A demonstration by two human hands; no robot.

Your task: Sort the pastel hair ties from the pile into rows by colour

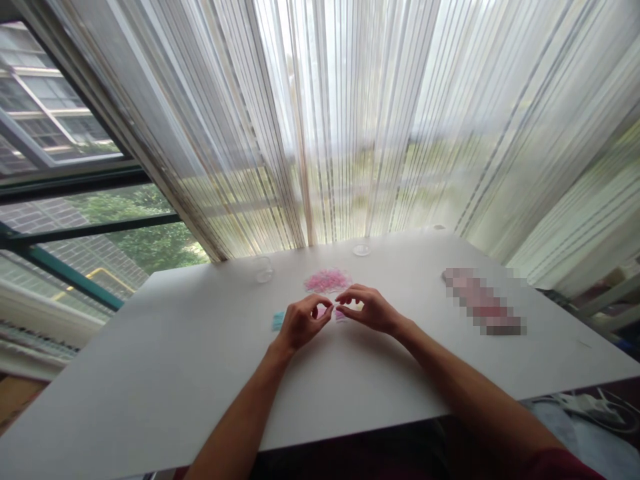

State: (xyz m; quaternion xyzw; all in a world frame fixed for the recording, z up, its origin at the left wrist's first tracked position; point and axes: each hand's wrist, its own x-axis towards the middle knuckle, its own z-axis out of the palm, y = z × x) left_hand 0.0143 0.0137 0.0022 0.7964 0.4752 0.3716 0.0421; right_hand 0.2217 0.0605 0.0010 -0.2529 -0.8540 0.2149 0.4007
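Observation:
On the white table [200,360], a loose pile of small pink pieces [327,280] lies just beyond both hands. My left hand [303,321] is pinched, thumb against index finger; anything between its fingertips is too small to name. Close beside it, my right hand [369,309] curves inward with thumb and index finger apart, and nothing can be made out between them. Small light-blue pieces [277,321] lie left of my left hand. A few purple pieces [341,316] lie under the fingertips of my right hand.
A clear round dish [361,250] and another clear container [264,270] stand near the table's back edge. A pixelated reddish object [483,301] lies at the right. Sheer curtains [350,133] hang behind the table, and cables [590,407] lie below its right front edge.

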